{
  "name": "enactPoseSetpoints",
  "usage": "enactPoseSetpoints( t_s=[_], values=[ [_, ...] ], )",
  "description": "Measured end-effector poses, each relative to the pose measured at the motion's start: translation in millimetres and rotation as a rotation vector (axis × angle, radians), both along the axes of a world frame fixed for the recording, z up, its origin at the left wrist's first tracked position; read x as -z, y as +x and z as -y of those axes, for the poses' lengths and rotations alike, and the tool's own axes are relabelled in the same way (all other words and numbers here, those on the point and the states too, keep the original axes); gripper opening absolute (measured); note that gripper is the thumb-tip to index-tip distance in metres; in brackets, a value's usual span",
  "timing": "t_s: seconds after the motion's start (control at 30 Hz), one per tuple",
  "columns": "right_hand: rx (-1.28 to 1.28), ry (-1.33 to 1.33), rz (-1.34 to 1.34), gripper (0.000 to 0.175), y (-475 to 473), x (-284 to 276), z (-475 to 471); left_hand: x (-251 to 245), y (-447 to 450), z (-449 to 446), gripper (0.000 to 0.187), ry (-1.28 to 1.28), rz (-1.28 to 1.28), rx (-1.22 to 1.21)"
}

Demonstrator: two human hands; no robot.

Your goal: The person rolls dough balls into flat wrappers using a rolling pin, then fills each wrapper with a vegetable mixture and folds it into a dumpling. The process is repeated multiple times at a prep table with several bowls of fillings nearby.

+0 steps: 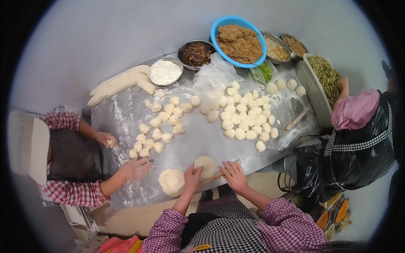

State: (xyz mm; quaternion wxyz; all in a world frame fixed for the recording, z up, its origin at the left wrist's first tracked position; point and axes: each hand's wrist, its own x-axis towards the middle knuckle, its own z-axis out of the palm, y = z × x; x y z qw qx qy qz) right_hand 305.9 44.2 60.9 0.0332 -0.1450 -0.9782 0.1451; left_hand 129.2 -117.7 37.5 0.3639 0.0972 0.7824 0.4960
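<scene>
Near the table's front edge, my left hand (192, 177) pinches the rim of a thin round dough wrapper (206, 165) between thumb and fingers. Across the lower side of that wrapper lies a wooden rolling pin (211, 179), with my right hand (234, 176) laid over its right part, fingers spread. The pin's far tip shows beyond my fingers. Just left of my left hand rests a pile of rolled wrappers (171, 181). Beyond my hands, small dough pieces (164, 117) lie scattered, and a dense group of rounded dough balls (246, 117) sits further right.
At the left, a co-worker's hand (134, 169) hovers near the dough pieces. Another person reaches into a deep tray of green filling (324, 74). Dough ropes (120, 83), a flour bowl (165, 72) and a blue basin (216, 44) line the back. A second rolling pin (296, 119) lies right.
</scene>
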Motion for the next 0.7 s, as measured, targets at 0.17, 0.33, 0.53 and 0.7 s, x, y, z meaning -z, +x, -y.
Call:
enactPoseSetpoints(
  t_s=[0.17, 0.33, 0.53, 0.7],
  values=[
    [0.075, 0.059, 0.030, 0.046, 21, 6, -37, -12, -12, 48, 0.045, 0.068, 0.044, -0.098],
    [0.173, 0.047, -0.232, 0.038, -48, -2, -46, -90, -13, 154, 0.051, 0.679, 0.636, -0.449],
    [-0.337, -0.420, -0.212, 0.041, -157, 0, 72, -129, 11, 218, 0.051, 0.991, 0.718, -0.686],
    [-0.135, -0.652, 0.174, 0.035, -196, 19, 104, -98, 38, 231, 0.049, 0.956, 0.624, -0.875]
  ],
)
